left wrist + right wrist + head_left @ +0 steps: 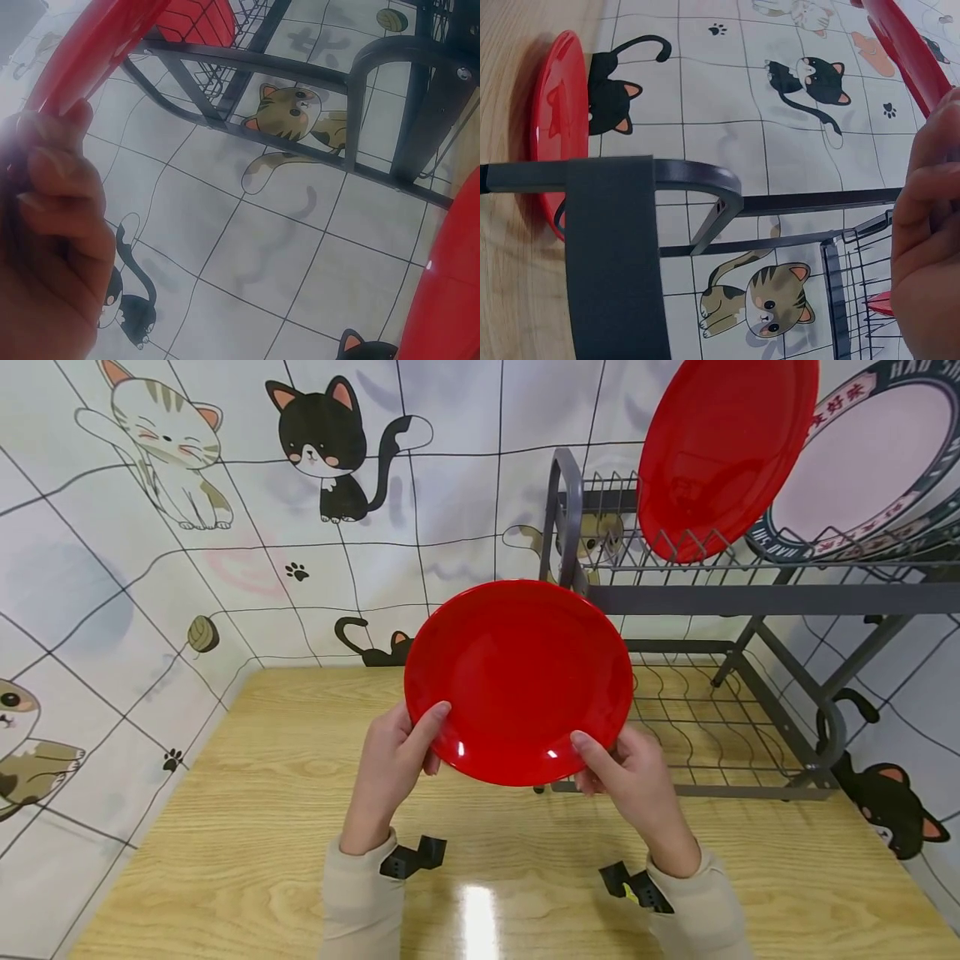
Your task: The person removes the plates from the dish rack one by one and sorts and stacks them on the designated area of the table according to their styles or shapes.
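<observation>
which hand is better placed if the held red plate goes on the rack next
Probably the right hand: it grips the held red plate on the side nearer the rack, while the left hand holds the opposite side.

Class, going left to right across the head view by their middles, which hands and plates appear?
Left hand, held red plate, right hand, second red plate in the dish rack, white plate with lettered rim.
</observation>
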Motion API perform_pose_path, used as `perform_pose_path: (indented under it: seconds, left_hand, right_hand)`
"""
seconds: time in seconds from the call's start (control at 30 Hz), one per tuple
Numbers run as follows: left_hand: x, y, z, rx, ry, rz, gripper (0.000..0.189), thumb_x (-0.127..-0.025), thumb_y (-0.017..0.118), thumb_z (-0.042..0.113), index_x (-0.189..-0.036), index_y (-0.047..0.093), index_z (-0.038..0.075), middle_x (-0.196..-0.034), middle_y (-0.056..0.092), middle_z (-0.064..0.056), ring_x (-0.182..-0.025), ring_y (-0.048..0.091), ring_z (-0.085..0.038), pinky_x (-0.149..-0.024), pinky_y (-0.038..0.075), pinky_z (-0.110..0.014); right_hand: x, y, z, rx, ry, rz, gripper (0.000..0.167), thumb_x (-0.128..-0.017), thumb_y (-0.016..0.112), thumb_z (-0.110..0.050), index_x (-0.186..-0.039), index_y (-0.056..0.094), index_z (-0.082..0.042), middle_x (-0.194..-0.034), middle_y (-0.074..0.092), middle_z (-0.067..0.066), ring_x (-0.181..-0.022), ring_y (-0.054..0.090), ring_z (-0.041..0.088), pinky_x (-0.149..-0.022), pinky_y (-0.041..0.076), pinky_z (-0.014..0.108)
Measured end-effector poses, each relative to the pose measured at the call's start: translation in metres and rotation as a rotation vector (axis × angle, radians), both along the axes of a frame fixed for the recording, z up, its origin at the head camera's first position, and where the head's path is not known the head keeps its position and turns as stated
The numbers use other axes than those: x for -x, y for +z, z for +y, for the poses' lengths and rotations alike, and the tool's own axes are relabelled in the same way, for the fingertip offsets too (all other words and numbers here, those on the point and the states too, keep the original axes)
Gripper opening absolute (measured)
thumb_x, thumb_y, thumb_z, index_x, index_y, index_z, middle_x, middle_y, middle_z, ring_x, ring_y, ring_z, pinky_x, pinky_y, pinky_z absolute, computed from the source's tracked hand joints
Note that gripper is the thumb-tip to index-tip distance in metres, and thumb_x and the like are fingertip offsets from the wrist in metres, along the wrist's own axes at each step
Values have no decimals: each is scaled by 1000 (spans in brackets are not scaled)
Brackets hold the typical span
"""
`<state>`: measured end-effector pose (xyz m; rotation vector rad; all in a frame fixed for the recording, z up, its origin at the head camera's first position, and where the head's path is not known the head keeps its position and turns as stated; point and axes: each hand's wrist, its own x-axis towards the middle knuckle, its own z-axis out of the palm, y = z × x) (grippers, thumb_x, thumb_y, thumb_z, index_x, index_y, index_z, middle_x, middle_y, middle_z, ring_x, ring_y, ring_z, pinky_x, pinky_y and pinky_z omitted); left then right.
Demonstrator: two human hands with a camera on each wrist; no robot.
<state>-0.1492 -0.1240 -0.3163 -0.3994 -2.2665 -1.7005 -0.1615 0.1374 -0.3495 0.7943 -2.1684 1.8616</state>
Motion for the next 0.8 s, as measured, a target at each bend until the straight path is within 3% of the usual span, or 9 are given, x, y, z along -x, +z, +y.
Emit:
perform_pose_path:
  seconds: [0.17, 0.43, 0.8]
  left_hand:
    - [0, 1, 0, -6, 5, 4, 19, -92, 50, 20, -90, 55, 2, -53, 52, -13, -41, 47, -21, -39, 38, -24]
    - [-1, -1, 0, -14, 8, 24, 18, -92, 49, 19, -88, 54, 3, -52, 51, -11, -41, 47, -21, -38, 38, -24]
    - [-1, -3, -5, -53, 54, 6, 22, -92, 49, 24, -94, 54, 2, -55, 52, -10, -40, 45, -21, -39, 40, -25]
  right_hand:
    - [-2, 3, 0, 4, -13, 27, 16, -89, 50, 0, -103, 53, -4, -64, 60, 5, -50, 54, 19, -42, 45, 27]
    - [-3, 4, -2, -36, -152, 74, 23, -86, 55, 0, -109, 57, -3, -72, 60, 2, -47, 47, 23, -39, 41, 30]
    - [-3, 2, -2, -22, -149, 103, 31, -84, 59, 0, -114, 57, -6, -78, 64, 0, -51, 51, 15, -44, 45, 26]
